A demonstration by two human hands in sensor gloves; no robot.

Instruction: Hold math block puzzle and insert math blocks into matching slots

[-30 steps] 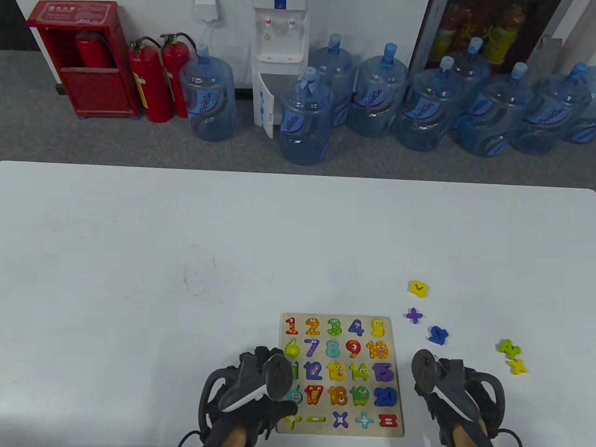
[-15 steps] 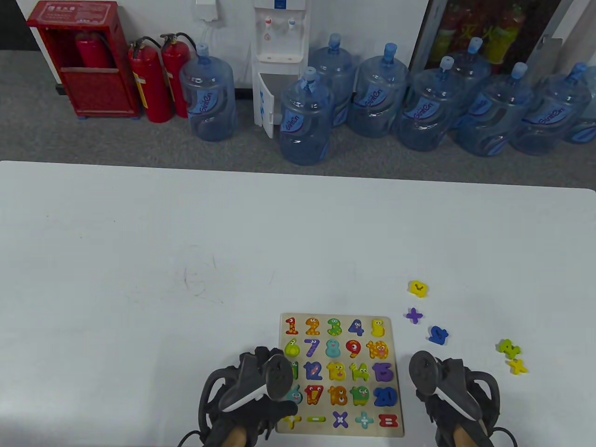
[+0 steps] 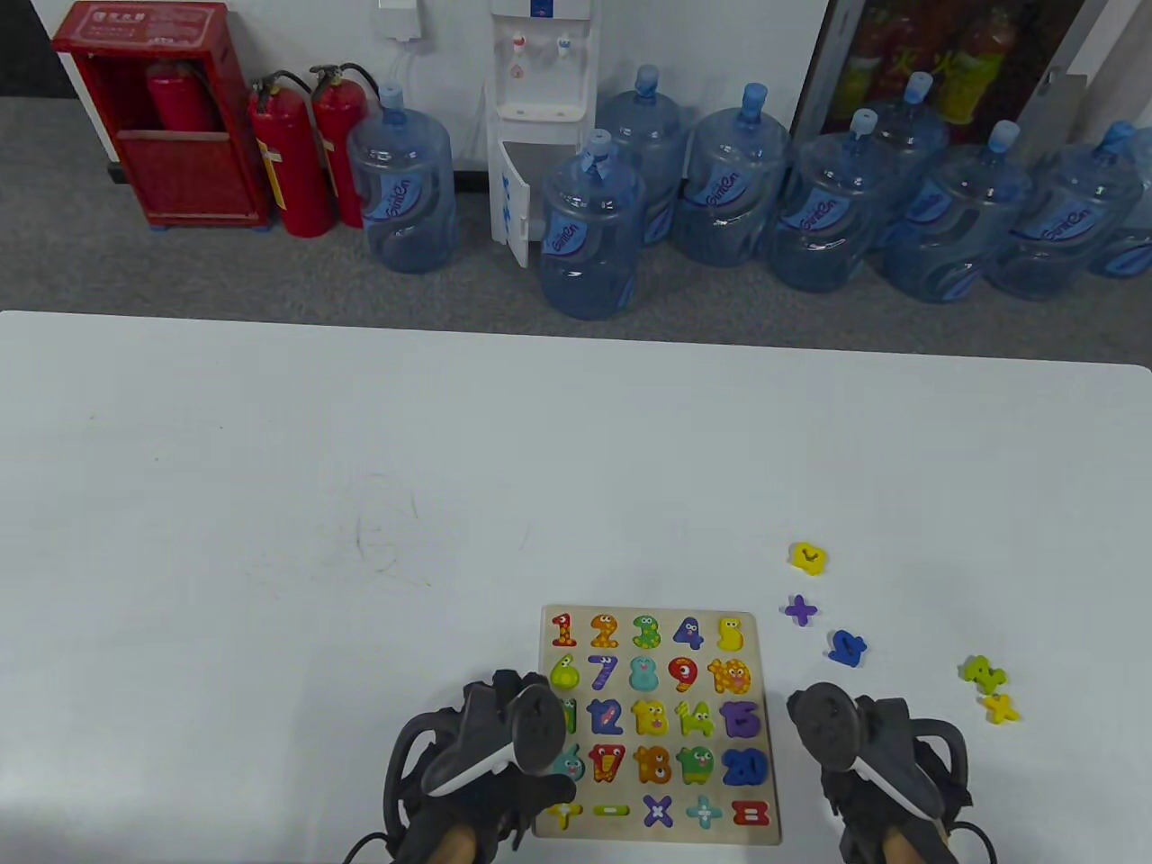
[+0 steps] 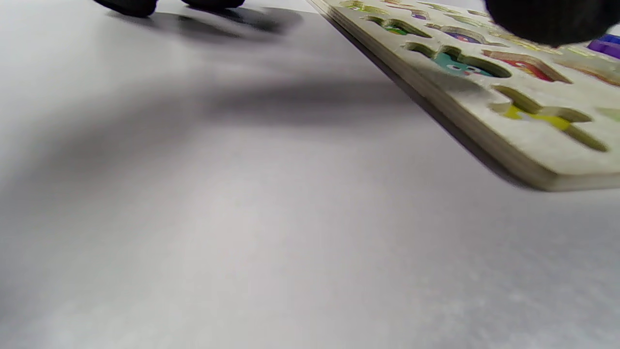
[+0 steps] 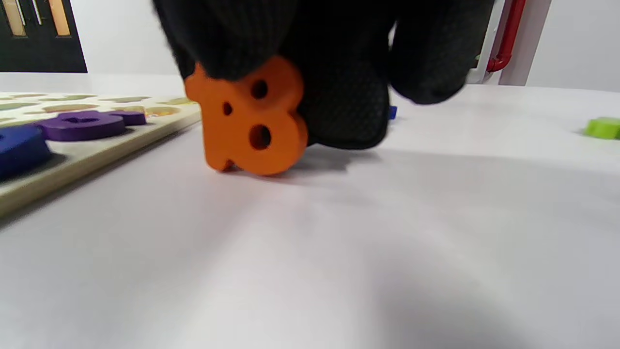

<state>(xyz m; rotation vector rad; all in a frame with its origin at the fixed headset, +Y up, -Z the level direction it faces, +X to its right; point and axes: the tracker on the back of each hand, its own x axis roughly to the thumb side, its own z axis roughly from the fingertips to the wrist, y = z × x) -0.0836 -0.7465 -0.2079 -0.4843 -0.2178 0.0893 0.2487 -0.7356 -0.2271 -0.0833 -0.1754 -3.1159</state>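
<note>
Wooden math block puzzle point(image 3: 658, 724) flat on the desk point(image 3: 270, 540) near its front edge, right of centre, most slots filled with coloured numbers and signs. Left hand point(image 3: 477, 765) resting at the board's left edge, one gloved fingertip point(image 4: 552, 19) over the board, others on the desk beside it; apparently steadying rather than grasping, fingers not closed around anything visible. Right hand point(image 3: 877, 765) just off the board's right edge, fingers curled down and pinching an orange block point(image 5: 247, 118) that stands on edge, touching the desk. Scattered toward the right edge: yellow block point(image 3: 808, 557), purple plus point(image 3: 800, 610), blue block point(image 3: 847, 647), green block point(image 3: 982, 671) and yellow cross point(image 3: 1000, 708), the last two almost touching.
</note>
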